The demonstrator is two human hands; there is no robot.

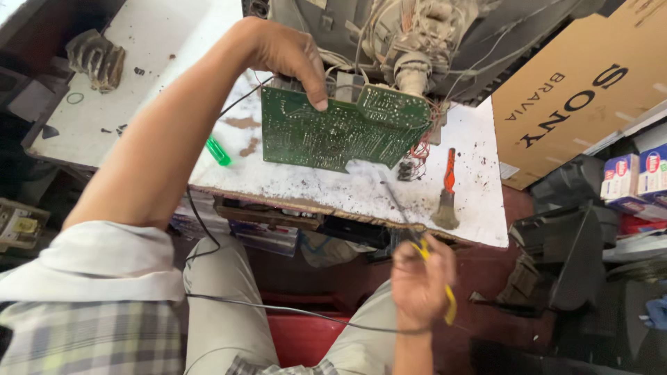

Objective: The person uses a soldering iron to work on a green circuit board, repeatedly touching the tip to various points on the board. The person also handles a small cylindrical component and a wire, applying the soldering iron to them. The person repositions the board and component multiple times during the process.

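Note:
My left hand [288,59] grips the top edge of a green circuit board [340,128] and holds it tilted up over the white workbench [479,208]. Thin wires [420,149] still join the board to the back of an open old television set [410,42] behind it. Below the bench edge, my right hand [420,281] is closed around a thin tool with a yellow handle [448,302]. Its dark slim shaft [396,201] points up toward the board's lower edge. A black cable [278,309] runs across my lap.
A green-handled screwdriver [217,151] lies left of the board, an orange-handled brush [447,191] to its right. A brown cardboard box [583,90] leans at the right, small boxes [636,177] beside it. A dusty part [97,59] sits at the bench's far left.

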